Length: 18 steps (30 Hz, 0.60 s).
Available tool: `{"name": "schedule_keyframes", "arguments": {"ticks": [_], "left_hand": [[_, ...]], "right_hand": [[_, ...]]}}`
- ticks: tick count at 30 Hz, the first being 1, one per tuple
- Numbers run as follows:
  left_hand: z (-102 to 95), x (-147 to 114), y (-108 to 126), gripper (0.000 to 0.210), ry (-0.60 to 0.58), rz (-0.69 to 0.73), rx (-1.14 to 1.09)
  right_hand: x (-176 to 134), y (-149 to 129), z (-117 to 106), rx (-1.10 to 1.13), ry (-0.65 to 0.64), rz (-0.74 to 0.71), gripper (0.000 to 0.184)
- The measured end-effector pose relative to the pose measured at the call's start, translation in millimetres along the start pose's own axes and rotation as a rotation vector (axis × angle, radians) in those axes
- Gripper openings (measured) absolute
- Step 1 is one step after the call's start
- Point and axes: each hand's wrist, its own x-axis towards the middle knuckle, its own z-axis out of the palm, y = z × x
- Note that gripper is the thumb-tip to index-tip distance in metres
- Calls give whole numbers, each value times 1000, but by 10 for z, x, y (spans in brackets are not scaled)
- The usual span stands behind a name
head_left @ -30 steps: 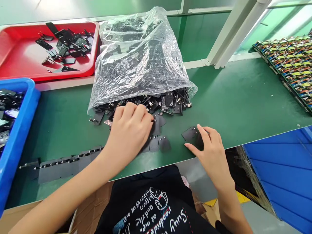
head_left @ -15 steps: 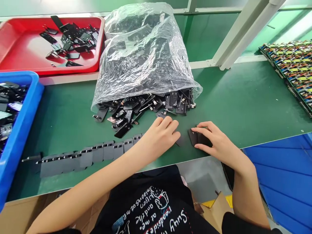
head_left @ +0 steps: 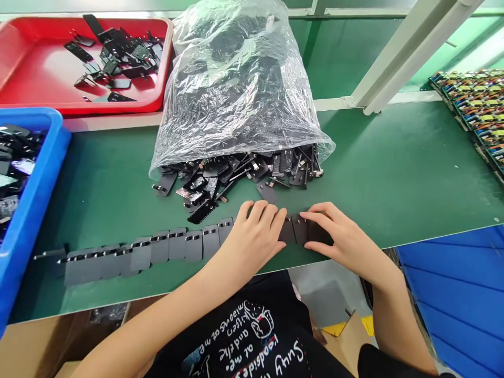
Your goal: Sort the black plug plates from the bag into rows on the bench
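A row of flat black plug plates [head_left: 140, 254] with metal pins runs along the near part of the green table. My left hand [head_left: 258, 231] rests over the row with bent fingers. Its thumb and index finger are at the edges of a plate; the undersides of the fingers are hidden. At the row's right end, my right hand [head_left: 334, 231] holds black plates [head_left: 300, 229] between thumb and fingers, close beside the plate at my left hand. One loose plug plate [head_left: 266, 192] lies just beyond my left hand.
A clear plastic bag [head_left: 236, 94] spills a heap of plug plates [head_left: 205, 191] behind the row. A red tray [head_left: 35, 68] and a blue bin [head_left: 59, 131] with black parts stand left. Stacked circuit boards [head_left: 478, 107] sit far right, past a white post [head_left: 405, 58].
My right hand has moved left and slightly toward me, bringing its plates against the row's end. My left hand has shifted slightly toward me, its thumb now showing. The view has tilted a little.
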Motion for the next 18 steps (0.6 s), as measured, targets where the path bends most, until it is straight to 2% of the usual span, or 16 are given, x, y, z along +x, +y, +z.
{"name": "schedule_keyframes", "arguments": {"ticks": [6,11,13,16,18], "left_hand": [[51,5,-32,50,-11,59,-49],[-4,-55,-3,58,9,3,-70],[-8,-69,1,58,64,1,-109],[10,-30,-30,36,191,5,-159],[19,32,-85,25,224,-47,-123]], "right_hand": [[-54,98,-31,37,-45,11,49],[-1,45,-101,122,-1,-16,51],[97,27,-131,100,120,7,51],[373,26,-114,-65,402,133,46],[573,47,-81,-166,478,186,37]]}}
